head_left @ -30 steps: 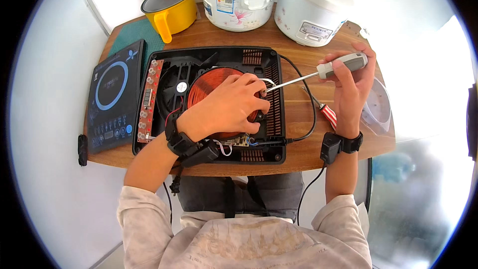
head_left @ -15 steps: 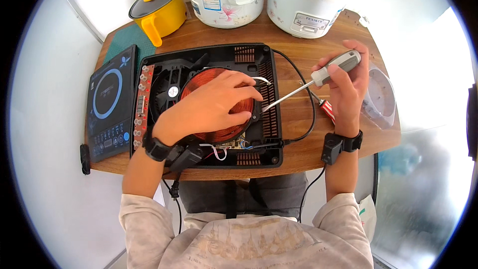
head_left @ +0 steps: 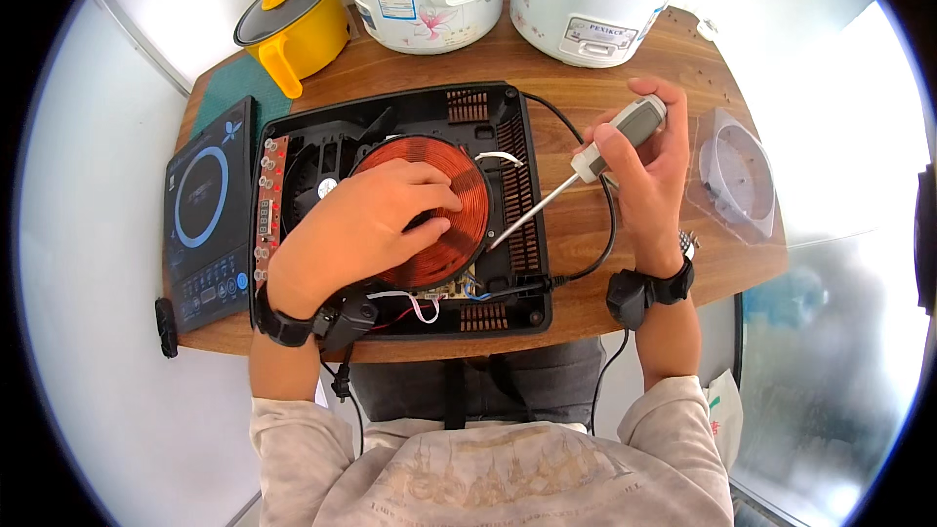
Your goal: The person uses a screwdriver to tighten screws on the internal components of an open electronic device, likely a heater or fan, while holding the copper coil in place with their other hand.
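Observation:
My left hand lies over the round copper coil, its thumb and fingers apart and holding nothing. The coil sits in the opened black housing of an induction cooker, and my hand hides part of it. In my right hand is a screwdriver with a grey and white handle, held at a slant. Its tip points down and left beside the coil's right edge; whether it touches a screw I cannot tell. A red-lit circuit strip runs along the housing's left side.
A black glass cooktop panel leans at the left. Behind stand a yellow pot and two white rice cookers. A clear plastic tray lies at right. A black power cord loops beside the housing.
My left hand has slid left and down, uncovering more of the coil's right side. The screwdriver in my right hand has shifted left and down, its tip now lower beside the coil.

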Motion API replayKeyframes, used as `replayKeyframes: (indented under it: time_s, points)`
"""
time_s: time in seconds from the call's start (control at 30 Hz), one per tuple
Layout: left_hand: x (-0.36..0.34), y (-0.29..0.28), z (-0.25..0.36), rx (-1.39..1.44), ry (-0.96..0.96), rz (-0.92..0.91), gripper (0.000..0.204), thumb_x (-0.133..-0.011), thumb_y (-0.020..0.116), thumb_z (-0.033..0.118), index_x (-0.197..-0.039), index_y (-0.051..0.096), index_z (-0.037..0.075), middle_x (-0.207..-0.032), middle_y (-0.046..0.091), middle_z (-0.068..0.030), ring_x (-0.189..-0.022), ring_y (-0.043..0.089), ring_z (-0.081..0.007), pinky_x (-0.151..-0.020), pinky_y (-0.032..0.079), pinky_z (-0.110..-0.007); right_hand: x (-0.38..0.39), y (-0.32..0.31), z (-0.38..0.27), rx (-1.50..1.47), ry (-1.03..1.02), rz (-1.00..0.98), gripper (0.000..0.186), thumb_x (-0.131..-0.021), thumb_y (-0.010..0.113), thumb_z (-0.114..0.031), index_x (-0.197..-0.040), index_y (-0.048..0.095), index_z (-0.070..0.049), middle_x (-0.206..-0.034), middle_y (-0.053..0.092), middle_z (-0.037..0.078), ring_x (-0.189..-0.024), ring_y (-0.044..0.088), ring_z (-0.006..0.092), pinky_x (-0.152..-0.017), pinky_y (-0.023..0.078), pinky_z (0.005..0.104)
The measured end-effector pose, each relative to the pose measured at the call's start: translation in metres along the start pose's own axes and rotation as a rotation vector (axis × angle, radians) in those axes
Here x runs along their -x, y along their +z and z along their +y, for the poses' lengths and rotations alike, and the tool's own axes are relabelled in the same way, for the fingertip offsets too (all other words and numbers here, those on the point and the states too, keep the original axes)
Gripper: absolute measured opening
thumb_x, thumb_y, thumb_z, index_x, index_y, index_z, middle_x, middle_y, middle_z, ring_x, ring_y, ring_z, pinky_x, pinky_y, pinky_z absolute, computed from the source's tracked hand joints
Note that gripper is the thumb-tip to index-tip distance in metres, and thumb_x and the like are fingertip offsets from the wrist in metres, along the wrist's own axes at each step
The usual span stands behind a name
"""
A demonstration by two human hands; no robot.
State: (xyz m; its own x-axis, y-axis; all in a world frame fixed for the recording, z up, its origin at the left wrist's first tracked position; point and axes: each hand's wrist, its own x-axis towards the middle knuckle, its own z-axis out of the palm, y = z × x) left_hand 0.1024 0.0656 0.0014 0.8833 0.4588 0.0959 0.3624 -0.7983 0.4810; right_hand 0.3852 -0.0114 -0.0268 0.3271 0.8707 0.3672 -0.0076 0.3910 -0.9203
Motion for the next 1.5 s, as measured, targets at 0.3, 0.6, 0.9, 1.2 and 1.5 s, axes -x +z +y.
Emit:
replayKeyframes:
  time_s: [0.3, 0.6, 0.9, 1.2, 1.5]
  points:
    - [-0.002, 0.005, 0.003, -0.054, -0.034, 0.006, 0.026, -0.087, 0.075, 0.014, -0.111, 0.073, 0.004, -0.122, 0.066, -0.0127, -0.114, 0.064, -0.0333, -0.099, 0.053, -0.041, 0.003, 0.010, 0.002, 0.145, -0.053, 0.083, 0.053, -0.094, 0.074, -0.006, -0.136, 0.042, -0.004, -0.087, 0.064, 0.004, -0.074, 0.067, 0.0100, -0.062, 0.056, 0.0242]
    - [-0.001, 0.001, 0.012, -0.041, -0.071, -0.053, 0.047, -0.076, 0.084, 0.020, -0.117, 0.071, 0.002, -0.128, 0.061, -0.0141, -0.118, 0.061, -0.0332, -0.102, 0.051, -0.041, 0.002, 0.007, 0.001, 0.159, -0.088, 0.125, 0.051, -0.096, 0.073, -0.007, -0.138, 0.045, -0.004, -0.085, 0.063, 0.002, -0.074, 0.066, 0.0089, -0.064, 0.055, 0.0236]
    - [-0.015, -0.001, 0.004, -0.090, -0.055, -0.082, 0.051, -0.075, 0.085, 0.018, -0.119, 0.066, 0.000, -0.121, 0.058, -0.0122, -0.116, 0.060, -0.0323, -0.101, 0.051, -0.040, -0.002, 0.006, 0.005, 0.182, -0.117, 0.181, 0.054, -0.096, 0.075, -0.010, -0.140, 0.044, -0.005, -0.084, 0.063, 0.001, -0.076, 0.067, 0.0089, -0.065, 0.055, 0.0236]
    - [-0.009, 0.004, 0.004, -0.079, -0.038, -0.084, 0.053, -0.077, 0.083, 0.015, -0.123, 0.061, 0.001, -0.124, 0.054, -0.0118, -0.119, 0.057, -0.0325, -0.102, 0.051, -0.041, 0.001, 0.008, 0.005, 0.212, -0.064, 0.155, 0.054, -0.096, 0.075, -0.010, -0.140, 0.044, -0.005, -0.084, 0.064, 0.001, -0.074, 0.066, 0.0081, -0.065, 0.054, 0.0228]
    - [-0.008, 0.004, 0.003, -0.091, -0.016, -0.060, 0.054, -0.078, 0.082, 0.015, -0.125, 0.060, 0.002, -0.125, 0.052, -0.0121, -0.119, 0.057, -0.0330, -0.101, 0.052, -0.042, 0.000, 0.005, 0.008, 0.247, -0.057, 0.154, 0.055, -0.097, 0.076, -0.013, -0.141, 0.044, -0.005, -0.085, 0.065, 0.001, -0.075, 0.066, 0.0077, -0.065, 0.053, 0.0222]
